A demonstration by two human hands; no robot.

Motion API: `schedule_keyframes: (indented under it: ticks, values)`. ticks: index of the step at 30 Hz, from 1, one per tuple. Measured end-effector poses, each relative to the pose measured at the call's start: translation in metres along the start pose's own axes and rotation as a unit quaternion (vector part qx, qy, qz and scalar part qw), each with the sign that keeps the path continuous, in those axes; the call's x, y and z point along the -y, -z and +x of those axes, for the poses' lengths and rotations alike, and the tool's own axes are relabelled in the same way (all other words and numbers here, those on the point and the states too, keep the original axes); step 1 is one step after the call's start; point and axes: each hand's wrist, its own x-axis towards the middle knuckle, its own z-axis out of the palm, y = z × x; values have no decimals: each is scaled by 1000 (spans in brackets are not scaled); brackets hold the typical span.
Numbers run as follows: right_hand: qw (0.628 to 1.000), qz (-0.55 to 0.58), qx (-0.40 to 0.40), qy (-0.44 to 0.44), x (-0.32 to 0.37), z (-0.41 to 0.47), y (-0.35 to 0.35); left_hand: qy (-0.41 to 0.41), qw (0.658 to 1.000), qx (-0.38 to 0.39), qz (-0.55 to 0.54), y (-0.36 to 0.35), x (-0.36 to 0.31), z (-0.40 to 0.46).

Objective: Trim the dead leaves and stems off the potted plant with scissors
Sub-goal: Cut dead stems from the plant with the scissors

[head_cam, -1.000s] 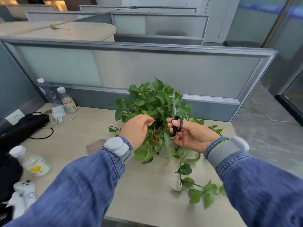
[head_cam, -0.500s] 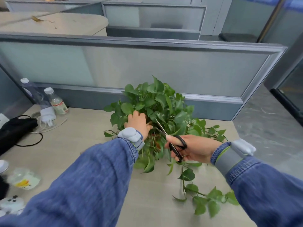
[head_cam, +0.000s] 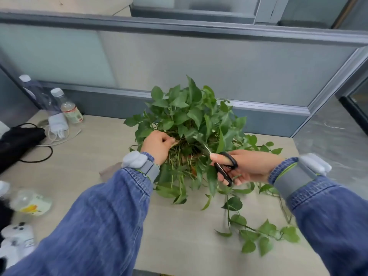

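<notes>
Plant point(head_cam: 191, 116) — glossy heart-shaped leaves.

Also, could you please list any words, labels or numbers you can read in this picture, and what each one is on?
No text is readable.
Small bottle by the partition: its label has print, too blurred to read.
Bottle lying on its side at the left: yellow picture on the label, no legible words.
White controller: blurred marks only.

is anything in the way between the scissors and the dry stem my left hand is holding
Yes. Green leaves overlap the blades of the scissors, and thin stems cross the gap to the dry stem pinched by the left hand.
</notes>
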Motion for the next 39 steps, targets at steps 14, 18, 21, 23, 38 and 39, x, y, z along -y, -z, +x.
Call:
schedule_keyframes:
  ticks: [14,18,21,23,38,39]
  values:
    - [997,14,-45,-54,14,37,-25,-28,999,40,21,-6,2,-7]
    - [995,62,-47,-64,19,47,-23,-31,998,33,33,-10,2,-10]
    - [992,106,-16,-73,24,49,-16,-30,999,26,25,-10,-2,-11]
    - [985,154,14,-74,24,49,-11,-27,999,27,22,-10,-3,-11]
    - [935,342,81,-38,6,58,11,-11,1000,28,3,-9,-3,-3]
    - [935,345,75,-40,6,59,10,-11,1000,27,3,-10,-3,-3]
